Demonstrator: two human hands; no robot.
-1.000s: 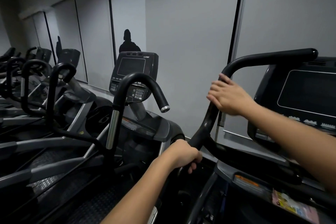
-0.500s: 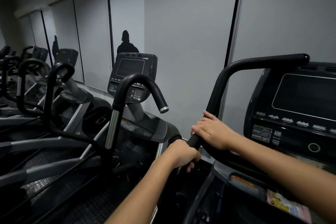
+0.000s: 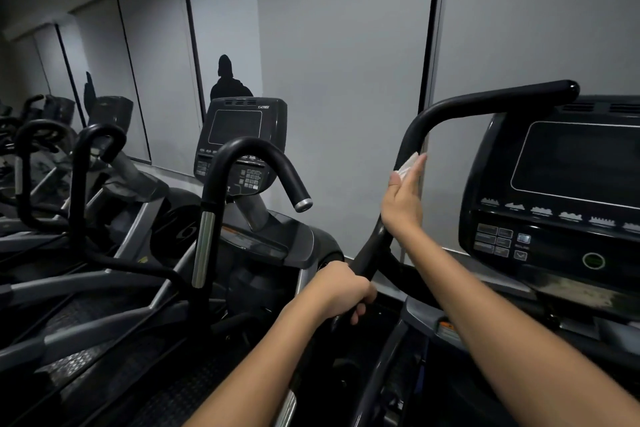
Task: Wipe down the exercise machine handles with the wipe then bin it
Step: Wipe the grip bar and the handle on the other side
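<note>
A black curved handle (image 3: pixel 460 107) rises from the lower middle and bends right over the machine's console. My left hand (image 3: pixel 341 291) grips the handle's lower part, fingers curled round the bar. My right hand (image 3: pixel 403 199) is higher on the upright part of the same handle, fingers wrapped round it with a white wipe (image 3: pixel 408 163) held against the bar under the fingertips. Only an edge of the wipe shows.
The machine's console (image 3: pixel 561 191) with a dark screen and buttons is at right. A neighbouring machine with a hooked black handle (image 3: pixel 249 156) and its own console (image 3: pixel 242 132) stands to the left, with more machines beyond. Grey blinds cover the wall behind.
My right hand slid down the handle toward my left hand, then back up to the upright part with the wipe. My left hand has kept its grip low on the bar.
</note>
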